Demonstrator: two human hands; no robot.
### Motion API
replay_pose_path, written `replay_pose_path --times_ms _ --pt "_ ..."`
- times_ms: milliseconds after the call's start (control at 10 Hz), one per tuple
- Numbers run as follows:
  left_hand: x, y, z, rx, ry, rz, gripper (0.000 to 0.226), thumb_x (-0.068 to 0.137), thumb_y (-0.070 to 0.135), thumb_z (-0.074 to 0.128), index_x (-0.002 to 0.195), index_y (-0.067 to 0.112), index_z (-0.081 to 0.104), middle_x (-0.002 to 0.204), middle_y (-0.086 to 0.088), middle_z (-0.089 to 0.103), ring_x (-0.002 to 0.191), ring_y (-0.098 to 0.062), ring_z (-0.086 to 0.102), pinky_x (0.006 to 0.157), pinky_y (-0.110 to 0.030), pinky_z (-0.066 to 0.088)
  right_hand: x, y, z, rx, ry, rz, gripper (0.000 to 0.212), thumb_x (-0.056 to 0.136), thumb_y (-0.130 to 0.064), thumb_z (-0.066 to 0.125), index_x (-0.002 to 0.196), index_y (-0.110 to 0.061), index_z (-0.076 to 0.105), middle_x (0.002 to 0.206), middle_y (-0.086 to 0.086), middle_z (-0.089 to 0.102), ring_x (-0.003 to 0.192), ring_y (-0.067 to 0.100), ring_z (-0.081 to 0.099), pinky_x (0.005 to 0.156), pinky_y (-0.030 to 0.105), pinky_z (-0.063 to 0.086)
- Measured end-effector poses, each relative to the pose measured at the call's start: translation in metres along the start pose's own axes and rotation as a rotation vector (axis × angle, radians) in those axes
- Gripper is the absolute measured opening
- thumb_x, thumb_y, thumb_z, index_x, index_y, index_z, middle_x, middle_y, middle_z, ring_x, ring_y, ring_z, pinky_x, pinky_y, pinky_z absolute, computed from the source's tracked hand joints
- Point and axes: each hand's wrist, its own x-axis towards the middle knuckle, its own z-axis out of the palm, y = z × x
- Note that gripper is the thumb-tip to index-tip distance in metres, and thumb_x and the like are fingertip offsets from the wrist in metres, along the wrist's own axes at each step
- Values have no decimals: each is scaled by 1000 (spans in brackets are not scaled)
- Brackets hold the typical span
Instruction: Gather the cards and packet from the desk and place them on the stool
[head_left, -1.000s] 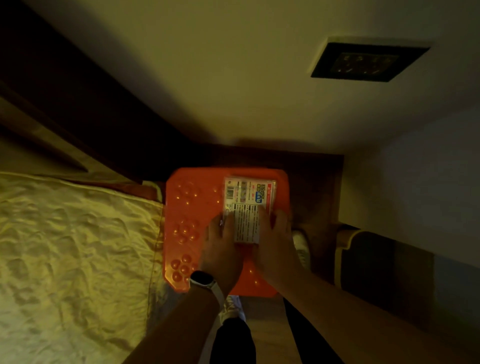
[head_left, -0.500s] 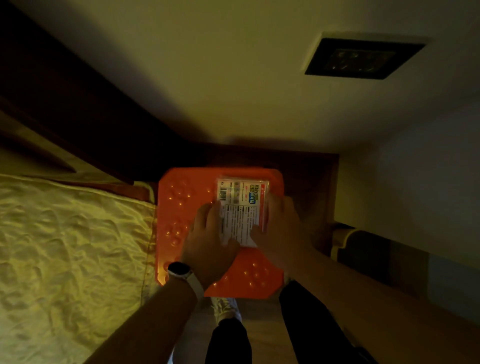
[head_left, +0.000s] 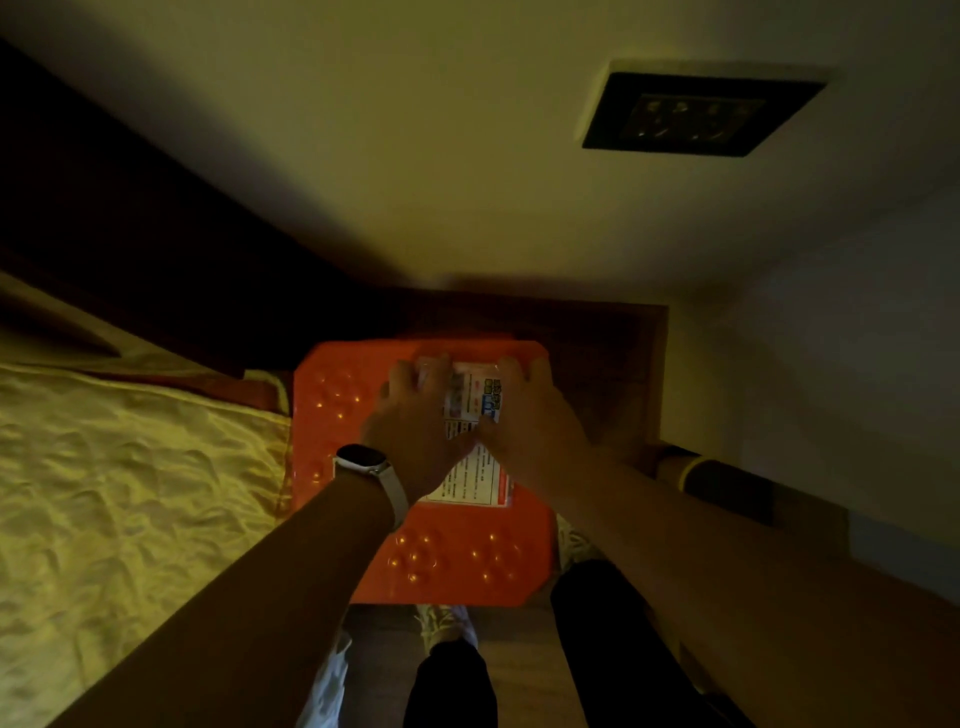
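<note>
An orange plastic stool (head_left: 457, 566) with a dimpled top stands in the middle of the head view. A white printed packet (head_left: 475, 470) with a red edge lies flat on its seat. My left hand (head_left: 410, 421), with a watch on the wrist, and my right hand (head_left: 532, 423) both cover the packet's far half. Their fingers curl over its far edge and the thumbs meet near its middle. Loose cards cannot be told apart from the packet; the far end under my fingers is blurred.
A bed with a yellow sheet (head_left: 119, 493) borders the stool on the left, with a dark wooden frame (head_left: 156, 249) behind it. A dark wall socket panel (head_left: 696, 111) sits on the pale wall. My legs and shoes (head_left: 447, 623) are just below the stool.
Both hands slid from the packet's near end up to its far end and closed over that edge. The camera dipped, so the stool sits lower in the frame.
</note>
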Motion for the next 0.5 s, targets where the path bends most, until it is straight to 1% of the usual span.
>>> replay_pose_path --times_ms 100,200,300,400,500 --pt "3 -4 3 -2 14 11 90 72 50 78 146 17 36 133 -15 46 110 -34 58 82 -39 58 0 0 0 -5 1 1 63 83 -24 72 134 -18 35 135 10 33 110 26 55 77 30 54" --pt "4 -5 3 -33 24 10 90 73 50 78 145 17 37 133 -16 46 110 -35 58 81 -40 59 0 2 0 -26 14 -2 63 82 -27 72 132 -22 33 133 8 34 107 26 56 76 33 55" --pt "0 -7 3 -133 52 -31 89 74 47 77 147 18 35 134 -16 43 109 -36 59 78 -43 60 -2 4 -2 -55 16 -1 66 82 -34 69 133 -26 28 131 7 36 105 25 56 78 45 56" --pt "-12 -11 -2 -223 84 -43 87 78 46 74 149 21 31 138 -14 40 110 -33 60 75 -41 62 -12 4 -5 -44 39 -5 58 86 -33 65 133 -25 31 122 5 42 101 21 56 74 42 58" --pt "-32 -18 -13 -323 120 32 79 82 45 69 148 20 32 144 -9 38 118 -26 55 82 -42 60 -27 1 -9 -52 84 -39 50 88 -30 62 130 -25 35 117 1 45 98 17 56 71 33 58"
